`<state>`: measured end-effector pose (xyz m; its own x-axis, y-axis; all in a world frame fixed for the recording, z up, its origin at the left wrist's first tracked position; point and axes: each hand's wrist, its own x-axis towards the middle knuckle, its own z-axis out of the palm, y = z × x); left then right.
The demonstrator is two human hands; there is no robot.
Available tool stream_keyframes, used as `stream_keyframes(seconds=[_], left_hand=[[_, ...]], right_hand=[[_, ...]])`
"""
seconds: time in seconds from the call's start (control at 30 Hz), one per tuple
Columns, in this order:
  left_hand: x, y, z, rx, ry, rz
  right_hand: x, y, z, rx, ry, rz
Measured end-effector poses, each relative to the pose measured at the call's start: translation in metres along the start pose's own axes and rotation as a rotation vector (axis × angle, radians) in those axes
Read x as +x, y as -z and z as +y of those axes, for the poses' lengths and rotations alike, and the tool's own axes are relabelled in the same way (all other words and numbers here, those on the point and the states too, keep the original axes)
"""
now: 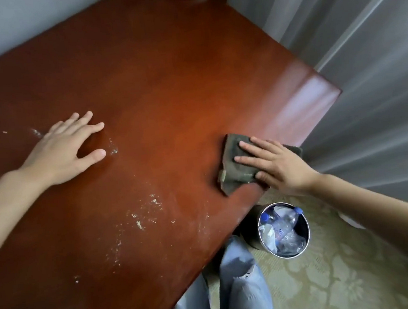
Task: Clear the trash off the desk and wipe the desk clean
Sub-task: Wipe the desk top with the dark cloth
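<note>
2 spread hands: left hand [64, 151] flat on 1 desk [165, 83], right hand [277, 166] pressing 1 cloth [232, 172].

A plain pale grey wall [8, 31] stands at upper left. Sheer grey curtains [364, 62] hang in folds on the right, daylight showing through them. The floor [337, 278] carries pale green carpet with a floral pattern.

Table [165, 83]: reddish wood, smooth glossy lacquer. Rag [235, 173]: dark matt cloth. Bin [307, 226]: shiny metal rim. Bottles [284, 231]: clear crumpled plastic. Curtain [364, 62]: sheer grey fabric. Carpet [337, 278]: matt patterned pile.
</note>
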<state>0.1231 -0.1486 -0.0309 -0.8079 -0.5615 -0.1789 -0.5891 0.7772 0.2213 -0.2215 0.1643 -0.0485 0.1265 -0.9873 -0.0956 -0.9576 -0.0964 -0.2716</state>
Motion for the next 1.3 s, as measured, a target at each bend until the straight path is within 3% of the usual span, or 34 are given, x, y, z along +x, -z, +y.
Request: stream_keyframes(seconds=[0.2,0.3,0.4,0.6,0.77,0.9,0.97,1.03,1.17,1.3], left_hand=[[-0.001,0.001,-0.005,0.042,-0.023,-0.022],[-0.002,0.003,-0.008,0.084,-0.059,-0.052],[0.000,0.008,-0.006,0.107,-0.137,-0.108],[0.009,0.008,0.005,0.158,-0.342,-0.157],[0.015,0.008,0.005,0.208,-0.394,-0.110],[0.016,0.020,0.070,0.096,-0.452,0.058],[0.013,0.020,0.123,0.022,-0.604,0.109],[0.014,0.006,0.167,0.078,-0.796,0.050],[0.034,-0.039,0.197,0.245,-0.856,-0.177],[0.066,-0.054,0.209,0.274,-0.861,-0.130]], right_hand=[[0.058,0.036,0.092,0.070,-0.484,0.202],[0.081,0.043,0.100,0.055,-0.542,0.205],[0.090,0.037,0.080,0.008,-0.385,0.144],[0.084,0.014,0.000,-0.084,0.170,-0.032],[0.061,-0.002,-0.035,-0.050,0.301,-0.108],[0.061,0.019,-0.052,0.374,0.172,-0.078],[0.054,0.034,-0.025,0.367,-0.025,0.147],[0.038,0.046,0.025,0.199,-0.275,0.291],[0.000,0.044,0.095,-0.010,-0.533,0.067],[-0.005,0.033,0.105,-0.004,-0.519,0.046]])
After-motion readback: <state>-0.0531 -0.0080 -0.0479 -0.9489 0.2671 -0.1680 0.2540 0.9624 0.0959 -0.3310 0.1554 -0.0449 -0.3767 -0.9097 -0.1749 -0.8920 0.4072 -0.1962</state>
